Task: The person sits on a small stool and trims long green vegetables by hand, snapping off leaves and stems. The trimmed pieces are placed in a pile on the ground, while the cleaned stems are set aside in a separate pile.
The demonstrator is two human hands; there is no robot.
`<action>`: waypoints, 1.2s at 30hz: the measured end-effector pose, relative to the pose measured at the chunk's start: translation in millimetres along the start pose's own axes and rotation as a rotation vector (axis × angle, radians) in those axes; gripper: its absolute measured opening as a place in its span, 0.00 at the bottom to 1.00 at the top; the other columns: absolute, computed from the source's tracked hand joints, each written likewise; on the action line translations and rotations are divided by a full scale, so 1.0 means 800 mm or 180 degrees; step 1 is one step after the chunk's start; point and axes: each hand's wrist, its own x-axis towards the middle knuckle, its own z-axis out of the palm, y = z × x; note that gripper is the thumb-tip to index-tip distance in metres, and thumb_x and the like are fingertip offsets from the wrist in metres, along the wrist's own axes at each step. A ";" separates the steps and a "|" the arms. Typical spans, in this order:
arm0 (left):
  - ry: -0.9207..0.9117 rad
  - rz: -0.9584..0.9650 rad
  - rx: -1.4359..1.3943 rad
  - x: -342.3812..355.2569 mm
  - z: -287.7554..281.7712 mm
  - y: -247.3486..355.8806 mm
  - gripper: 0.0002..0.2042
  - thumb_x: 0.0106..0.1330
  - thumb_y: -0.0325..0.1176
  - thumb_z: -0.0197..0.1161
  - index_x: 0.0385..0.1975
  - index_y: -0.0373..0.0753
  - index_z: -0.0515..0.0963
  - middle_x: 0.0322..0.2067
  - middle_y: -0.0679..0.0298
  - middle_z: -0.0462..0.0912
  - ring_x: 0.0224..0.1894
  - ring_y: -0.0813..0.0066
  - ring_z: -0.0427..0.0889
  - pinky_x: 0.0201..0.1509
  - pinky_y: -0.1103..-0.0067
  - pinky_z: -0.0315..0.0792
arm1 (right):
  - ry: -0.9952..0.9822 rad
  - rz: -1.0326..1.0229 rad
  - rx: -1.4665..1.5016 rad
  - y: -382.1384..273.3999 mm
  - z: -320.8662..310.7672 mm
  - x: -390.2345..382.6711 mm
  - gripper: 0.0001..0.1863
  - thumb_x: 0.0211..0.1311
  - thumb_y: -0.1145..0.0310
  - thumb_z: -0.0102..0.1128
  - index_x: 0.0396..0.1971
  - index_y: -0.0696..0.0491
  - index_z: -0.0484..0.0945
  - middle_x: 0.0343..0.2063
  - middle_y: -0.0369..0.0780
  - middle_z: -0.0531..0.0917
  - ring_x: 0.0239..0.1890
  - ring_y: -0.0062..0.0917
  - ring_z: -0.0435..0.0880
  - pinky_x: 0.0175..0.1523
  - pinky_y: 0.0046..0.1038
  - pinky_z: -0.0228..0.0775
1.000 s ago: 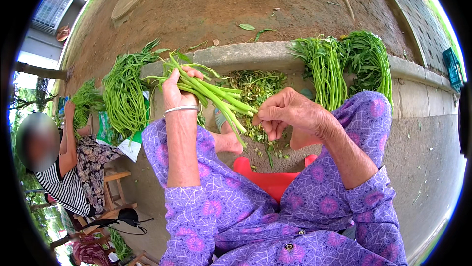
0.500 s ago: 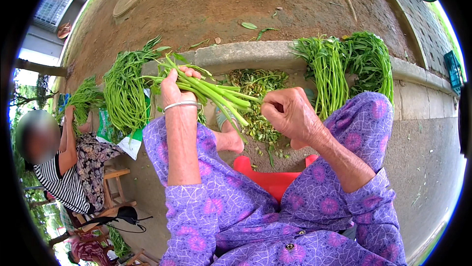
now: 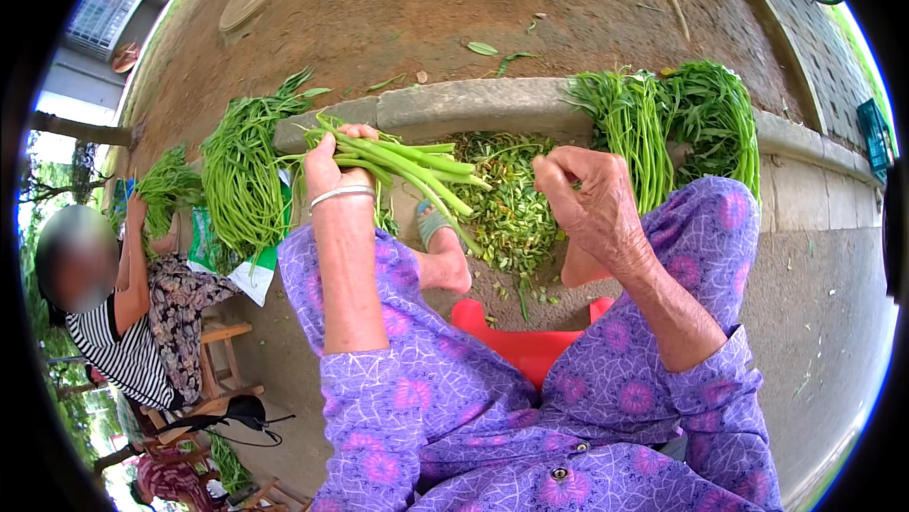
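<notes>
My left hand (image 3: pixel 327 166) is closed around a bunch of green leafy-vegetable stems (image 3: pixel 426 171), whose thick pale ends point right and toward me. To the right of those ends, and apart from them, is my right hand (image 3: pixel 597 197). Its fingers are curled into a pinch; whatever they hold, if anything, does not show. Beneath and between the hands, a heap of cut stem bits and leaves (image 3: pixel 516 214) lies on the ground before my feet.
A stone curb (image 3: pixel 483 105) runs across ahead. Large bundles of greens rest along it, one at left (image 3: pixel 241 180) and two at right (image 3: pixel 630 133) (image 3: pixel 712 124). Below me is a red plastic stool (image 3: pixel 521 346). Another person (image 3: pixel 123 323) sits at left, handling greens.
My right hand has drawn away from the stem ends, to the right and slightly farther from me. The left hand has shifted a little left with its bunch.
</notes>
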 end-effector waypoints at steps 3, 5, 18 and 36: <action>0.0001 0.0027 0.0018 0.003 0.000 0.006 0.06 0.70 0.27 0.42 0.37 0.29 0.61 0.28 0.53 0.69 0.29 0.62 0.69 0.37 0.62 0.71 | 0.0126 -0.0534 -0.0033 0.023 0.014 0.000 0.08 0.52 0.70 0.54 0.23 0.59 0.77 0.20 0.47 0.79 0.26 0.41 0.81 0.31 0.35 0.71; 0.0046 0.0121 0.0114 0.006 -0.001 0.005 0.08 0.71 0.28 0.41 0.36 0.29 0.62 0.28 0.53 0.69 0.29 0.61 0.70 0.38 0.61 0.72 | 0.0284 -0.0796 -0.0230 0.032 0.023 0.002 0.09 0.52 0.69 0.53 0.26 0.58 0.79 0.21 0.47 0.80 0.28 0.41 0.82 0.33 0.35 0.72; 0.0222 0.0391 0.0474 0.000 0.010 -0.010 0.13 0.71 0.35 0.43 0.30 0.30 0.66 0.25 0.55 0.70 0.28 0.64 0.71 0.44 0.62 0.73 | -0.2223 0.0886 0.1438 0.007 0.035 -0.009 0.16 0.62 0.64 0.50 0.26 0.62 0.80 0.18 0.38 0.80 0.20 0.18 0.78 0.24 0.22 0.72; 0.0362 0.0406 0.0661 -0.004 0.007 -0.022 0.10 0.69 0.34 0.46 0.33 0.32 0.67 0.28 0.57 0.71 0.29 0.64 0.73 0.45 0.60 0.74 | -0.1036 0.0616 0.0305 0.019 0.039 -0.004 0.10 0.48 0.70 0.57 0.25 0.62 0.78 0.17 0.44 0.80 0.21 0.29 0.81 0.31 0.32 0.72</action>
